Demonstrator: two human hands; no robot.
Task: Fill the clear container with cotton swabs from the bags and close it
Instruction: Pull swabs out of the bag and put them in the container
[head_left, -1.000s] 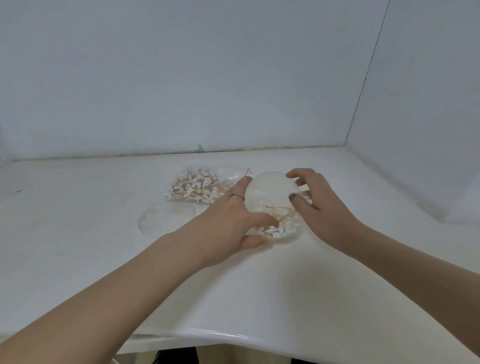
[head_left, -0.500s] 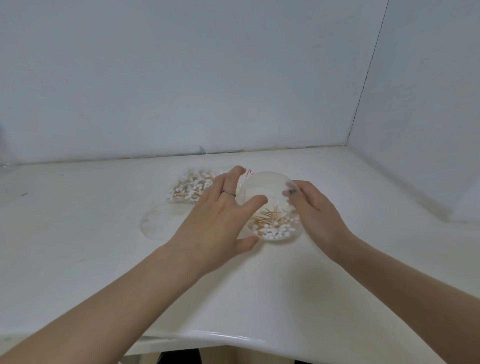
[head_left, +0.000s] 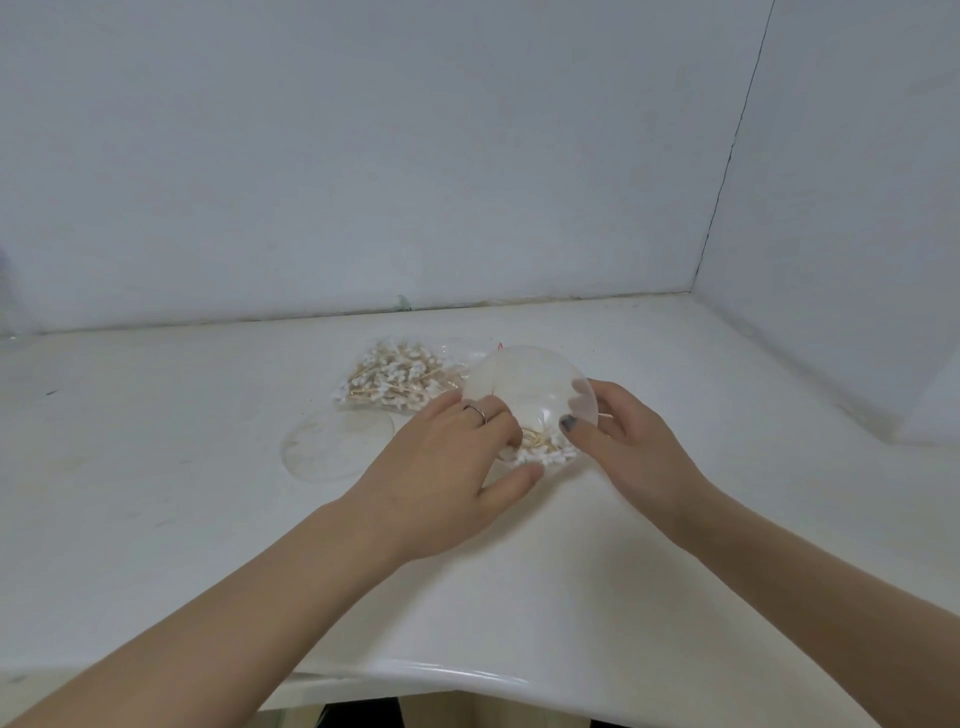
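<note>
White counter (head_left: 208, 519): clear container (head_left: 524, 400) tilted, gripped between both hands' curled fingers (head_left: 493, 415).

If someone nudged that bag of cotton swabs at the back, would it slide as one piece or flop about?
The bag of cotton swabs looks like thin, soft film, so it would likely sag and shift rather than slide stiffly. Its contents are small sticks, so it is probably light. It lies flat, so rolling seems unlikely.

The left hand (head_left: 441, 467) covers the near left side of the clear container (head_left: 530, 400), and its fingertips are lost behind the clear wall. The cotton swabs (head_left: 545, 456) inside, between the two hands' fingers, are too small to count. Both forearms are cut off by the bottom edge. Beyond the left fingers, the bag (head_left: 395, 379) is partly hidden by the container.
</note>
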